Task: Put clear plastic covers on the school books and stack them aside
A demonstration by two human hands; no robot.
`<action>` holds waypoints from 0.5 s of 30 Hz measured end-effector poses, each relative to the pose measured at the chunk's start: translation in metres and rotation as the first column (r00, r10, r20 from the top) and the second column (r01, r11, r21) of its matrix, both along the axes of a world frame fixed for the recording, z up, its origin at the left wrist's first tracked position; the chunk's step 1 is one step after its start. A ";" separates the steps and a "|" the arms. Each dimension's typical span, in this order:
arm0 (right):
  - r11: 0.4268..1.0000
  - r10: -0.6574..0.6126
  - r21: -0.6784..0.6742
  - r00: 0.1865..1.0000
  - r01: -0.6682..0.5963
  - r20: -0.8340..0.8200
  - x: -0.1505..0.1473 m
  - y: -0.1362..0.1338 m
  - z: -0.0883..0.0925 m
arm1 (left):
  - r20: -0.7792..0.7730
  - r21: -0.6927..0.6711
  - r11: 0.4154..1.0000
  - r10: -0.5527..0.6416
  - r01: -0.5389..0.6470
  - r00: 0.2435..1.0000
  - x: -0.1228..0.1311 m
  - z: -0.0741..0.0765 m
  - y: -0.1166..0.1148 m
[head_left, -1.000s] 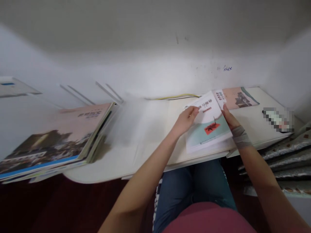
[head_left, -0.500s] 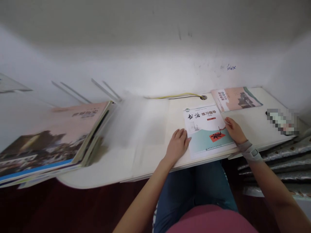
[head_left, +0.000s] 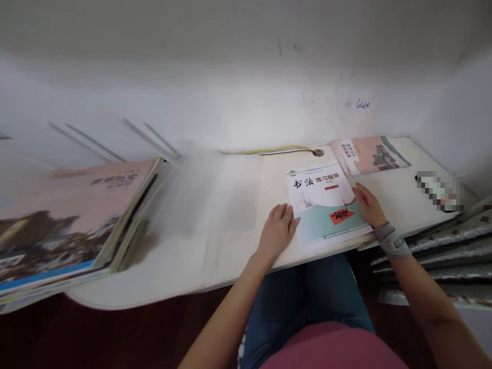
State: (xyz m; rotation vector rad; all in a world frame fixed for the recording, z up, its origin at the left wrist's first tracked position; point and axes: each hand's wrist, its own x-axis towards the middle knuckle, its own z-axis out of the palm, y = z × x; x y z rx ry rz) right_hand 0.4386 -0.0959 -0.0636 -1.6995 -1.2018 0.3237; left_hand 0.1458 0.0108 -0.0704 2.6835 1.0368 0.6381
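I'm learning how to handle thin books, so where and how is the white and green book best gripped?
Probably by its two long side edges, with the left hand coming from the left and the right hand from the right. The white and green book is thin and lies flat on the desk, so its cover offers little to pinch from above.

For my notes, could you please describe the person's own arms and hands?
The left hand and right hand are gloveless, and no sleeves show on either forearm. A grey band circles the right wrist; the left wrist is bare.
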 end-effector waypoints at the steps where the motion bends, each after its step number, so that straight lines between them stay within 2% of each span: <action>1: 0.999 0.023 0.023 0.998 -0.022 -0.054 -0.003 -0.001 0.005 | 0.013 -0.018 1.000 -0.005 0.005 1.000 0.000 0.000 0.000; 4: 0.980 0.197 0.058 0.964 -0.190 -0.181 -0.019 -0.002 0.023 | 0.127 -0.116 0.993 0.029 -0.014 0.992 0.000 0.010 -0.004; 7: 0.926 0.377 0.007 0.922 -0.378 -0.087 -0.045 0.003 0.042 | 0.297 -0.322 0.947 0.089 0.012 0.951 0.003 0.033 -0.015; 9: 0.902 0.431 -0.048 0.900 -0.429 0.066 -0.065 0.010 0.050 | 0.355 -0.517 0.844 0.060 0.142 0.933 0.006 0.050 -0.024; 11: 0.902 0.430 -0.070 0.878 -0.426 0.211 -0.083 0.018 0.053 | 0.385 -0.683 0.675 0.009 0.278 0.923 0.011 0.061 -0.033; 13: 0.915 0.397 -0.062 0.864 -0.398 0.310 -0.098 0.025 0.053 | 0.411 -0.777 0.534 0.026 0.335 0.911 0.016 0.062 -0.039; 15: 0.930 0.355 -0.042 0.863 -0.365 0.361 -0.106 0.028 0.052 | 0.439 -0.823 0.452 0.122 0.344 0.890 0.019 0.056 -0.042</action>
